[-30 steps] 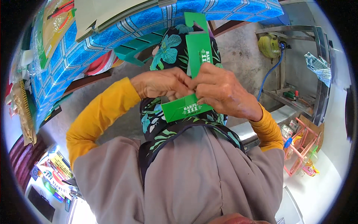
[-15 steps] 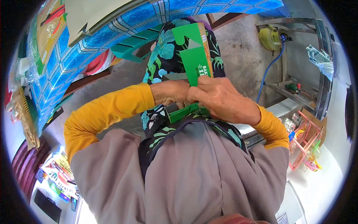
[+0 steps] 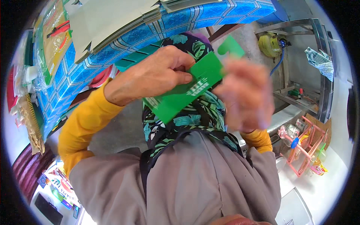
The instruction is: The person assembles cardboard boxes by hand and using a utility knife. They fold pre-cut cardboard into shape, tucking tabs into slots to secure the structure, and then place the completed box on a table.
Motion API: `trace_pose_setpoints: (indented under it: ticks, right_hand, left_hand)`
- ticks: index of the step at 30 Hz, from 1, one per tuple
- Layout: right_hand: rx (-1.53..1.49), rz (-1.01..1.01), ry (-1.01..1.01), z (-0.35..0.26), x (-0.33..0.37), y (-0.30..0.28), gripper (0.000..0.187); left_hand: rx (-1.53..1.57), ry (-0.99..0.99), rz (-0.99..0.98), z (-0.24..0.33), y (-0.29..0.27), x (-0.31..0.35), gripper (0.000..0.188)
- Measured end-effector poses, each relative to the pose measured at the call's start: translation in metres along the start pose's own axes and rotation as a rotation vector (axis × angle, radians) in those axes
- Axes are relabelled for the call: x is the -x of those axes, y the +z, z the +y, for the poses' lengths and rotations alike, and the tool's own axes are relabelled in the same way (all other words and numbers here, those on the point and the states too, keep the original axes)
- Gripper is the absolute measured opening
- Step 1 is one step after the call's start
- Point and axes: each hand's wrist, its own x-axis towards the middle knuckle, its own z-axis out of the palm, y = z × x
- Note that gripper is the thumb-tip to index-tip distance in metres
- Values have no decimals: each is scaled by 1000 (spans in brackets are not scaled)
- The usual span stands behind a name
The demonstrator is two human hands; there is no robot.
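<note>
A green folding carton [image 3: 176, 101] with white print on its side is held tilted above my lap. My left hand [image 3: 150, 75] grips its upper left edge, thumb on the printed face and fingers behind. At the carton's right end, my right hand [image 3: 247, 95] is smeared by motion, so its fingers and any hold cannot be made out. Beyond that hand a green notched flap [image 3: 231, 47] sticks up. Under the carton lies the dark floral apron [image 3: 187, 120] across my lap.
Ahead, a table with a blue checked cloth [image 3: 210, 17] bears stacked flat grey-white cardboard [image 3: 112, 20] and a red cutter [image 3: 60, 29]. To the right stand a yellow-green gas cylinder [image 3: 269, 45], a metal frame [image 3: 322, 71] and a pink rack [image 3: 305, 146].
The carton has turned from upright to slanting, with its printed side now facing up. My left hand has come out from low at the carton to its upper edge; my right hand has moved right.
</note>
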Motion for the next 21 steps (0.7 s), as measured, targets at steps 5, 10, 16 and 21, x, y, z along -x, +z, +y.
trace_pose_setpoints:
  ticks: [5, 10, 16, 21]
  right_hand:
    - [-206, -119, 831, 24, 9, -24, 21]
    - [-284, -218, 742, 34, 21, -31, 17]
    - [-664, -29, 1092, 48, 28, -36, 18]
    - [-434, -60, 834, 40, 27, -23, 18]
  left_hand:
    - [-3, -34, -16, -7, 3, -3, 21]
    - [109, -122, 92, -20, 13, -18, 18]
    - [157, -107, 110, -30, 13, -18, 18]
    - [188, -191, 179, -30, 15, -19, 18]
